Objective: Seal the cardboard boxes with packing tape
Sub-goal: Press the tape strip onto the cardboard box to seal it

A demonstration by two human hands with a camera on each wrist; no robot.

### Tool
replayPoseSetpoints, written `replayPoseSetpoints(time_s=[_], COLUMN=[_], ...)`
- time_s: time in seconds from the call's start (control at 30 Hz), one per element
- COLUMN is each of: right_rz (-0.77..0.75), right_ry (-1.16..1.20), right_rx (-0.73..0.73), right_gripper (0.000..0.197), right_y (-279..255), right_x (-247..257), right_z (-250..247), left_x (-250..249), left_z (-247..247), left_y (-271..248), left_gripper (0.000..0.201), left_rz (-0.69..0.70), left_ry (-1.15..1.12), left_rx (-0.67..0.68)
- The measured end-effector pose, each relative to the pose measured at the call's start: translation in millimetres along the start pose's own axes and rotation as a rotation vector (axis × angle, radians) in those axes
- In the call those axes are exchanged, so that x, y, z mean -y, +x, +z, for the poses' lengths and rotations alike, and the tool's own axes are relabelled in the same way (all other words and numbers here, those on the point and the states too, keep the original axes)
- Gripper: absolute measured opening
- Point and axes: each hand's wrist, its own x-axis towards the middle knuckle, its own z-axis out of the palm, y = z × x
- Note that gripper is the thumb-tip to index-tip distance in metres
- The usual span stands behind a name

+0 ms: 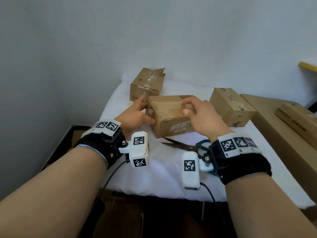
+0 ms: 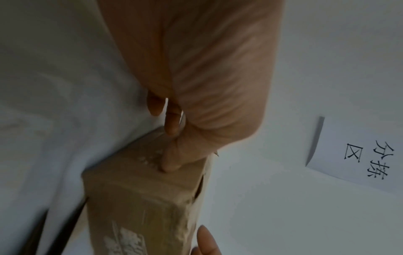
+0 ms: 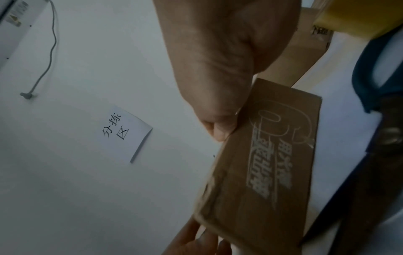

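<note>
2 hands (image 1: 202,114) on taped box (image 1: 169,115)

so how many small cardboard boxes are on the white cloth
3. One in the middle with both hands on it, one behind it by the wall with a torn flap, one to the right. Others may sit out of view.
</note>
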Motion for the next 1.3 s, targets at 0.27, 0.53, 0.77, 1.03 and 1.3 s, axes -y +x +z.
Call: replayPoseSetpoints(time_s=[0.27, 0.53, 0.77, 1.03, 1.3], right_rz=[-0.072, -0.054, 0.054, -0.076, -0.093], right_ry=[0.082, 0.465, 0.555, 0.518, 0.554], right_rx=[0.063, 0.178, 0.367, 0.211, 0.211], right_gripper=[0.035, 0.045, 0.070, 0.030, 0.029], right_y=[-2.9, -15.9, -26.7, -26.1, -26.9], right_x=[3.3, 14.9, 21.0, 25.3, 23.1], right_z=[-0.1, 5.6, 3.7, -13.6, -16.2], left_x=[-3.3, -10.2, -8.1, -22.9, -28.9], left_z=[-4.9, -10.2, -13.7, -8.3, -3.0], left_y=[-13.1, -22.1, -26.6, -27.4, -30.1], left_gripper=[0.052, 0.056, 0.079, 0.064, 0.057], left_rz=[-0.055, -0.034, 0.005, 0.059, 0.021], left_ry=[0.078, 0.233, 0.283, 0.106, 0.005], left_rx=[-0.115, -0.162, -0.118, -0.181, -0.195])
